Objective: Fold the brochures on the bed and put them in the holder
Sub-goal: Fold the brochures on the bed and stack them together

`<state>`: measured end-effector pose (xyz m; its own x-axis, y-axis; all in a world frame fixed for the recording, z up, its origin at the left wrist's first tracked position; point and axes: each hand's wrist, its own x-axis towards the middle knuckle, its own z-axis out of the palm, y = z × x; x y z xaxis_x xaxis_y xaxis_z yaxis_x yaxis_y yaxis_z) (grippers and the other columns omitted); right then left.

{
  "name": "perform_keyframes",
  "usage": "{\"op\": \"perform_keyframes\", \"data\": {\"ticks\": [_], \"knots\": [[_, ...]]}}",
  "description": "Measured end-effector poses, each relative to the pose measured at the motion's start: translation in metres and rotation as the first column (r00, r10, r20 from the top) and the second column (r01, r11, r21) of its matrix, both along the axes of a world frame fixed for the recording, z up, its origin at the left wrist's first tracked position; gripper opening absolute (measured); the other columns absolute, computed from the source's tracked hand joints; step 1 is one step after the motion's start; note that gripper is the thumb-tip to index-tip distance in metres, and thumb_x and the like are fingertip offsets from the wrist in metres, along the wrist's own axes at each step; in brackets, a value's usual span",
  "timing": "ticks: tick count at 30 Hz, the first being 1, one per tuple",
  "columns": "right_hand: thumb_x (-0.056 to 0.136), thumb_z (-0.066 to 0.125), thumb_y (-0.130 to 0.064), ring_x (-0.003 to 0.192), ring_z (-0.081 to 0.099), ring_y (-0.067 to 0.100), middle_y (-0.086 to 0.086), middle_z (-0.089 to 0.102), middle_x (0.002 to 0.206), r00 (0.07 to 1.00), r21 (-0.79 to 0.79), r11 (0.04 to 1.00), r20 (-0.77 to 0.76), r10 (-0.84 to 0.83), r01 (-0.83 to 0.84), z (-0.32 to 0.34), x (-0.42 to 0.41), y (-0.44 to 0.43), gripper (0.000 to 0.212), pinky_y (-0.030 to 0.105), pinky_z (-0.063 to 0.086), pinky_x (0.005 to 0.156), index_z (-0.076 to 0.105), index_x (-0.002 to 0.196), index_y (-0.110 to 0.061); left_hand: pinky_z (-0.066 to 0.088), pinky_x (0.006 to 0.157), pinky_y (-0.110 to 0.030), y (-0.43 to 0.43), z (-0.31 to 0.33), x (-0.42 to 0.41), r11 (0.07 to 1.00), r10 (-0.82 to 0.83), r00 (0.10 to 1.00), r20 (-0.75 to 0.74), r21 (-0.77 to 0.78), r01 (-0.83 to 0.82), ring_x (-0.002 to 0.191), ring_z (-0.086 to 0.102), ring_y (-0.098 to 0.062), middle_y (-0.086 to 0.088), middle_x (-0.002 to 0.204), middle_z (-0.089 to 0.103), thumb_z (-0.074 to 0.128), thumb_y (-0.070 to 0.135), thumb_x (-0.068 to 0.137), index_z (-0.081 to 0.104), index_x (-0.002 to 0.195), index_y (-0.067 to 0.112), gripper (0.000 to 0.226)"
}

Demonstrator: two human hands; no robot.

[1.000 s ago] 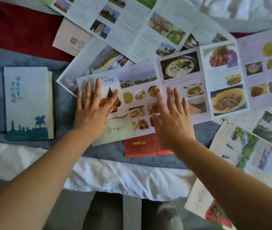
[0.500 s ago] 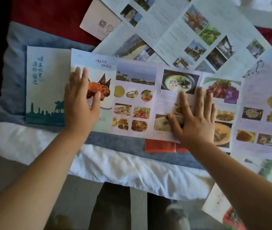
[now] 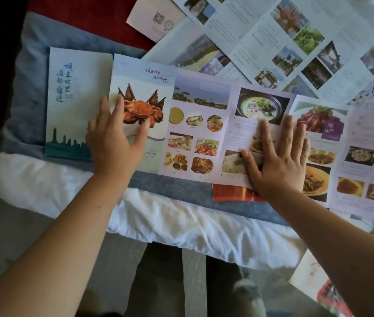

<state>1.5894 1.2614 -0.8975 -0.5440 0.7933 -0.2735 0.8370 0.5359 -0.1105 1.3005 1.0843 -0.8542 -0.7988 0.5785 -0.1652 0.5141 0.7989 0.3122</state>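
Bed (image 3: 181, 195): left hand (image 3: 112, 143), right hand (image 3: 277, 161) flat on brochure (image 3: 199, 124).

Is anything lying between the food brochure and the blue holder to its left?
Nothing visible does. The food brochure lies with its left edge right beside the holder; only the left hand rests across that seam. The brochure is not yet folded.

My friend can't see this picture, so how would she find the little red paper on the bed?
Find the long food brochure spread across the grey-blue blanket. Follow its near edge to the right hand; the red leaflet pokes out from under it there. It is plain orange-red, while the papers around it are pale with photos.
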Motion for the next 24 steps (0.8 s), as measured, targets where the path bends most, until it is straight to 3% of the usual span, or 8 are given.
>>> {"op": "perform_keyframes", "data": {"ticks": [2, 5, 11, 17, 24], "knots": [[0.096, 0.021, -0.079, 0.157, -0.011, 0.035, 0.005, -0.016, 0.171, 1.000, 0.025, 1.000, -0.018, 0.002, -0.002, -0.004, 0.001, 0.000, 0.078, 0.058, 0.006, 0.125, -0.004, 0.161, -0.045, 0.021, 0.117, -0.059, -0.001, -0.006, 0.011, 0.995, -0.014, 1.000, 0.017, -0.103, 0.016, 0.150, 0.020, -0.040, -0.012, 0.171, 0.009, 0.046, 0.070, 0.095, 0.021, 0.162, 0.025, 0.085], [0.096, 0.023, -0.079, 0.157, -0.010, 0.035, 0.006, -0.014, 0.171, 0.999, 0.044, 0.999, -0.041, 0.004, -0.002, -0.008, 0.002, 0.001, 0.078, 0.058, 0.007, 0.125, -0.002, 0.161, -0.044, 0.007, 0.120, -0.061, -0.001, -0.015, 0.025, 0.994, -0.034, 0.999, 0.029, -0.101, 0.037, 0.156, 0.003, -0.039, -0.015, 0.171, -0.003, 0.034, 0.082, 0.090, 0.012, 0.163, 0.034, 0.090], [0.098, 0.023, -0.076, 0.157, -0.009, 0.037, 0.008, -0.011, 0.171, 0.998, 0.071, 0.997, -0.062, 0.009, -0.004, -0.012, 0.003, -0.001, 0.077, 0.058, 0.004, 0.125, -0.001, 0.162, -0.042, -0.001, 0.123, -0.058, 0.006, -0.025, 0.032, 0.999, 0.019, 0.996, 0.082, -0.032, -0.017, 0.158, -0.005, -0.034, -0.015, 0.171, -0.006, 0.022, 0.088, 0.086, 0.006, 0.163, 0.036, 0.095], [0.098, 0.024, -0.075, 0.157, -0.009, 0.037, 0.009, -0.010, 0.171, 0.997, 0.093, 0.996, -0.077, 0.003, 0.004, -0.017, 0.004, -0.001, 0.077, 0.058, 0.004, 0.125, -0.001, 0.163, -0.041, -0.002, 0.126, -0.052, 0.010, -0.015, 0.047, 0.971, -0.015, 0.957, 0.289, 0.234, -0.056, 0.158, -0.005, -0.024, -0.010, 0.172, -0.003, 0.034, 0.080, 0.086, 0.009, 0.164, 0.030, 0.096], [0.097, 0.022, -0.077, 0.157, -0.011, 0.036, 0.008, -0.013, 0.171, 0.999, 0.055, 0.999, -0.046, 0.002, 0.001, -0.006, 0.002, 0.001, 0.077, 0.058, 0.003, 0.126, -0.006, 0.161, -0.044, -0.007, 0.122, -0.055, 0.030, 0.008, 0.086, 0.974, -0.066, 0.938, 0.341, 0.225, -0.014, 0.157, -0.012, -0.032, -0.009, 0.171, -0.012, 0.033, 0.080, 0.083, 0.008, 0.163, 0.036, 0.095]]}}
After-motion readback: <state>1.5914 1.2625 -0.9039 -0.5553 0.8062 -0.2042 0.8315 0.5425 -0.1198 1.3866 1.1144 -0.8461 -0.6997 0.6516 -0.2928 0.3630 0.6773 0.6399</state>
